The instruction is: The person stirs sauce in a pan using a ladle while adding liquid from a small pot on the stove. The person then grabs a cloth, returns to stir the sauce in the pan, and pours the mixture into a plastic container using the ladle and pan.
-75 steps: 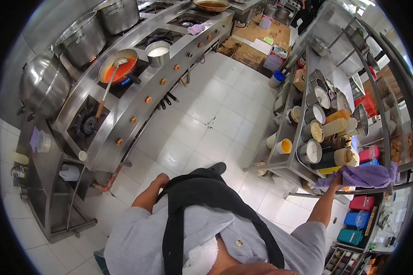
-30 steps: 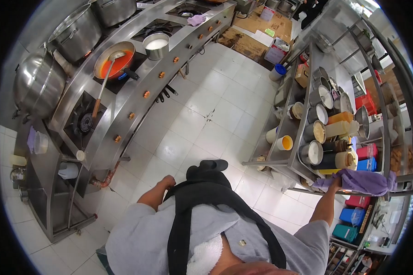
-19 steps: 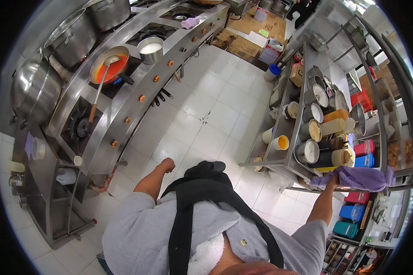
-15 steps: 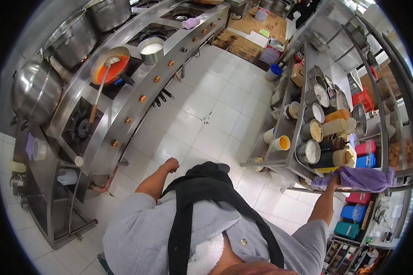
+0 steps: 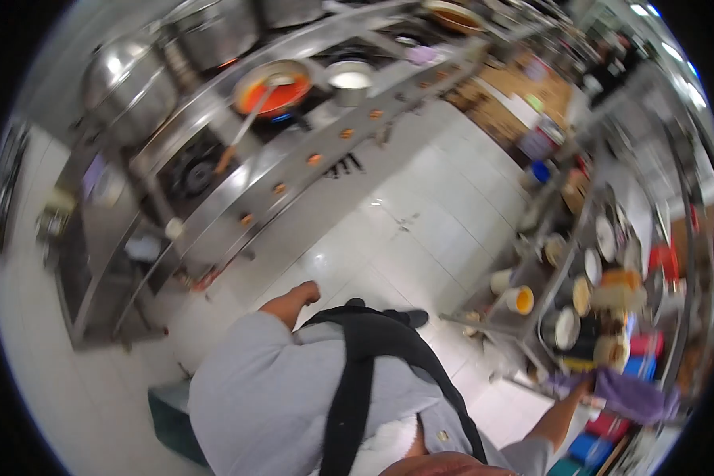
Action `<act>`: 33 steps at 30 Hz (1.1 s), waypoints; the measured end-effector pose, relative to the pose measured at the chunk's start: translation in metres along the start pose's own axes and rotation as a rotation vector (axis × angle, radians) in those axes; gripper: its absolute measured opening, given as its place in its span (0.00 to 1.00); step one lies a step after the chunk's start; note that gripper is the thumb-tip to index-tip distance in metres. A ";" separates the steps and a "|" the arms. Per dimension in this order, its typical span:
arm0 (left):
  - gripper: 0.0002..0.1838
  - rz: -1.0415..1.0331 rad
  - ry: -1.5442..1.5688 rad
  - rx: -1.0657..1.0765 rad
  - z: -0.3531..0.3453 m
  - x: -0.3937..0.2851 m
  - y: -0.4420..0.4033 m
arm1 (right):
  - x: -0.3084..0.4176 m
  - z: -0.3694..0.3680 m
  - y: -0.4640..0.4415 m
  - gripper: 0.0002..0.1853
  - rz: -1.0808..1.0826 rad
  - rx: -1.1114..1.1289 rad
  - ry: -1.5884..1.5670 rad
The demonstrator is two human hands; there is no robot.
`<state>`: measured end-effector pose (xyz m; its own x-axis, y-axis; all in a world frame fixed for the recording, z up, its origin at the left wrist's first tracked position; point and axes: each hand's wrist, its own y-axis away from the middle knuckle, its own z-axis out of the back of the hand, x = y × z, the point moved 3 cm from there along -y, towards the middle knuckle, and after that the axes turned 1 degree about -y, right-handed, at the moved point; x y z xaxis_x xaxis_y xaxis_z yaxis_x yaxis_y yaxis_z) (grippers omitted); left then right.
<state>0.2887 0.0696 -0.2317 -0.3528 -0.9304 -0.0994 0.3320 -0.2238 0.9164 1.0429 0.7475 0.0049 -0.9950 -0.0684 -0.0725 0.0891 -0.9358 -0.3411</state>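
My left hand (image 5: 308, 293) hangs over the floor tiles in front of the stove, its fingers curled closed; whether anything is in them does not show. At the lower right, my right hand (image 5: 585, 385) rests at the near end of a purple cloth (image 5: 635, 396) on the shelf's corner rail, and its fingers are smeared. On the stove (image 5: 238, 190), a pan of red sauce (image 5: 273, 97) sits over a blue flame with a ladle (image 5: 250, 119) lying in it. Beside the pan is a pot of white liquid (image 5: 350, 82).
Large steel pots (image 5: 212, 33) line the back of the stove. A steel shelf unit (image 5: 523, 333) with bottles and containers runs along the right. Cardboard (image 5: 531, 83) lies at the far end. Another person in dark clothes (image 5: 608, 70) is far back. A green bin (image 5: 170, 424) stands at lower left.
The whole view has rotated and blurred, with the stove and shelves shifted right. The green bin shows more at lower left. My right hand is still at the purple cloth.
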 end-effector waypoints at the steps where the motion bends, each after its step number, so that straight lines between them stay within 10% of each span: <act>1: 0.11 -0.004 -0.031 0.014 -0.003 0.003 -0.010 | 0.019 0.006 0.001 0.23 -0.031 -0.010 -0.063; 9: 0.08 -0.402 -0.296 -0.039 -0.015 -0.046 -0.065 | 0.069 0.042 0.022 0.19 -0.206 -0.083 -0.321; 17: 0.10 -0.534 0.559 -0.416 0.074 -0.051 -0.019 | 0.121 0.053 0.064 0.14 -0.315 -0.057 -0.619; 24: 0.13 -0.863 1.022 -0.712 0.245 -0.055 0.128 | 0.278 -0.004 0.154 0.11 -0.452 0.523 -0.951; 30: 0.24 -0.681 0.653 -1.471 0.396 0.013 0.180 | 0.416 -0.053 0.229 0.08 -0.436 1.141 -1.019; 33: 0.35 -0.126 0.126 -1.484 0.434 0.046 0.180 | 0.473 -0.067 0.259 0.08 -0.428 1.377 -0.988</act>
<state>-0.0476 0.1125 0.0970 -0.3959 -0.8840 -0.2486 0.8969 -0.3140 -0.3115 0.5984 0.4963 -0.1802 -0.6338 0.5639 0.5295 0.2571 -0.4921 0.8317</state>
